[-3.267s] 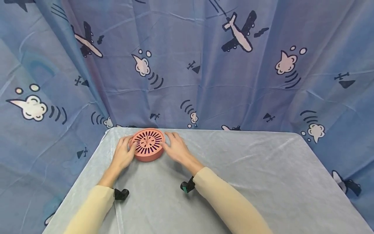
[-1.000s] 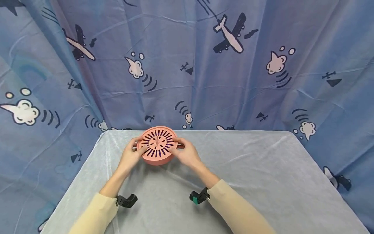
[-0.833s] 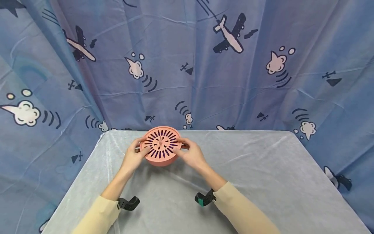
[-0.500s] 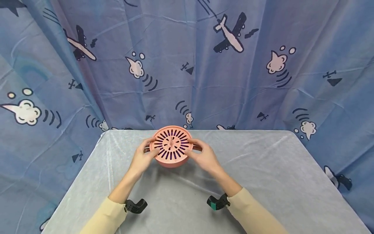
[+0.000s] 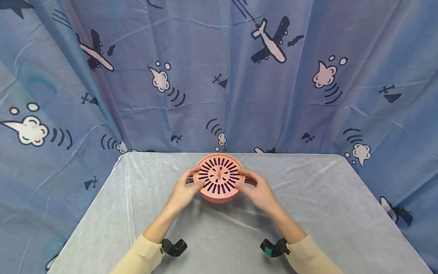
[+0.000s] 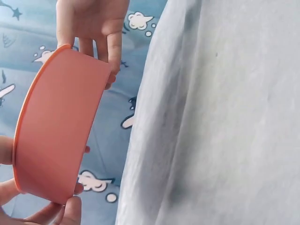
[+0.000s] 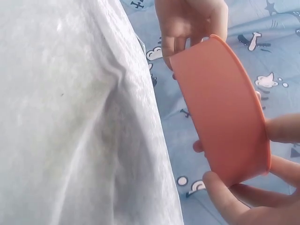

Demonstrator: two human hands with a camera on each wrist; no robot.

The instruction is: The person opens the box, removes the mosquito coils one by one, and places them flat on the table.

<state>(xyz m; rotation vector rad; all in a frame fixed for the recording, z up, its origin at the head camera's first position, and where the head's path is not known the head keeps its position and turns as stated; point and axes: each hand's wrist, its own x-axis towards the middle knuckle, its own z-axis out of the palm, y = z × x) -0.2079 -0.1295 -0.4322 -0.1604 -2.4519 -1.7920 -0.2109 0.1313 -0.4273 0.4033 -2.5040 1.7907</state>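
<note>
A round pink plastic box (image 5: 219,198) with a slotted lid (image 5: 219,176) is held off the table between both hands. Seed-shaped holes and a small central knob mark the lid, and purple shows through its slots. My left hand (image 5: 184,192) grips the left edge, thumb on top. From the right, my right hand (image 5: 259,192) holds the opposite edge the same way. In the left wrist view, the box's smooth side wall (image 6: 61,122) faces the camera. Fingertips reach under its base in the right wrist view, where small round feet also show.
A pale grey cloth covers the table (image 5: 325,213). Just past its far edge hangs a blue curtain (image 5: 191,49) printed with planes and clouds. A black wrist camera (image 5: 173,247) sits on the left wrist, and another wrist camera (image 5: 275,248) on the right.
From the table's far left, both hands have taken hold of the box, raised it and carried it rightward toward the middle. In the last half second it has also come slightly nearer.
</note>
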